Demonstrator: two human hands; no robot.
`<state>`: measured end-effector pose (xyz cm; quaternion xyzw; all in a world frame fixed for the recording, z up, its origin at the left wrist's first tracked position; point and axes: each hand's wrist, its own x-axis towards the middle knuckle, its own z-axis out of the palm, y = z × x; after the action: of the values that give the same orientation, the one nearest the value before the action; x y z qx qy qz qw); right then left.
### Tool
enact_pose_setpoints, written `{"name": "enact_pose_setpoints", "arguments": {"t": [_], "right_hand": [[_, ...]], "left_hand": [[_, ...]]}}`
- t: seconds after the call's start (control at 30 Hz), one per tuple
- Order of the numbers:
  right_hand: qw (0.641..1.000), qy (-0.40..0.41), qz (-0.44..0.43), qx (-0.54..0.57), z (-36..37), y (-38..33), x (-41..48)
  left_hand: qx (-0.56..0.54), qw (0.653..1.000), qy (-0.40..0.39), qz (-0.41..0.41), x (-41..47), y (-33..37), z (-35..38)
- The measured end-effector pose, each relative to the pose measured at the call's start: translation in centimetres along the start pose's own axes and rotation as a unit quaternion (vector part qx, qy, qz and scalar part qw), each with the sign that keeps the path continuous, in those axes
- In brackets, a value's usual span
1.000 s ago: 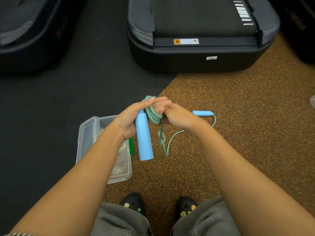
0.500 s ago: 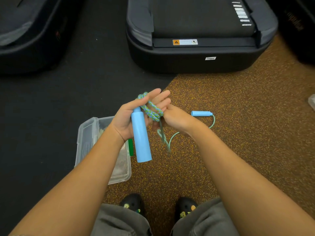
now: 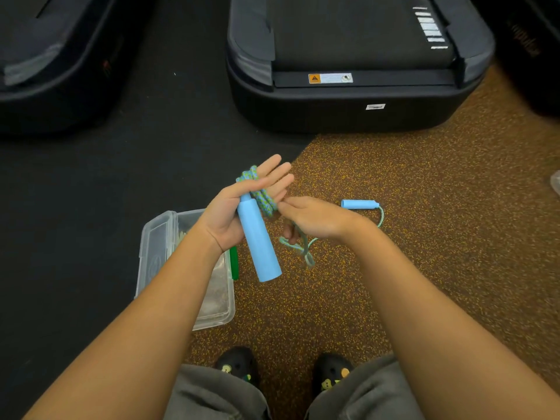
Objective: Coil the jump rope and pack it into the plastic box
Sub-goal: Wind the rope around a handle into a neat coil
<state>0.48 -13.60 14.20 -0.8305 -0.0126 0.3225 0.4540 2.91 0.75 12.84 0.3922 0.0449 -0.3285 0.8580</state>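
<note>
Your left hand (image 3: pixel 230 213) lies spread, handle (image 3: pixel 257 237) across its palm, rope (image 3: pixel 263 198) looped over its fingers (image 3: pixel 274 174); your right hand (image 3: pixel 318 219) pinches the rope beside them; box (image 3: pixel 153 247) lies under your left wrist

The left arm (image 3: pixel 169 298) covers part of the plastic box (image 3: pixel 157 247). The right hand (image 3: pixel 315 218) hides its own fingertips, so its hold on the rope (image 3: pixel 263 198) cannot be seen. The label (image 3: pixel 330 78) is too small to read.
</note>
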Motion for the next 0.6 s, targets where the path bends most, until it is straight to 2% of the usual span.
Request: {"name": "enact_pose_setpoints", "arguments": {"t": [0.13, 0.3, 0.43, 0.6], "right_hand": [[0.992, -0.056, 0.01, -0.112, -0.5, 0.1, -0.6], [0.983, -0.091, -0.021, -0.16, -0.7, -0.7, -1.2], [0.967, -0.044, -0.071, -0.239, -1.5, -1.3, -1.6], [0.972, 0.056, -0.114, -0.195, -2.4, -1.6, -2.0]], "left_hand": [[0.089, 0.995, 0.033, -0.009, 0.1, 0.0, -1.2], [0.134, 0.988, 0.067, -0.03, 0.2, -0.1, -1.2], [0.186, 0.976, 0.028, -0.106, -0.2, -0.1, -0.4], [0.288, 0.943, -0.038, -0.16, -0.3, -0.2, 0.5]]}}
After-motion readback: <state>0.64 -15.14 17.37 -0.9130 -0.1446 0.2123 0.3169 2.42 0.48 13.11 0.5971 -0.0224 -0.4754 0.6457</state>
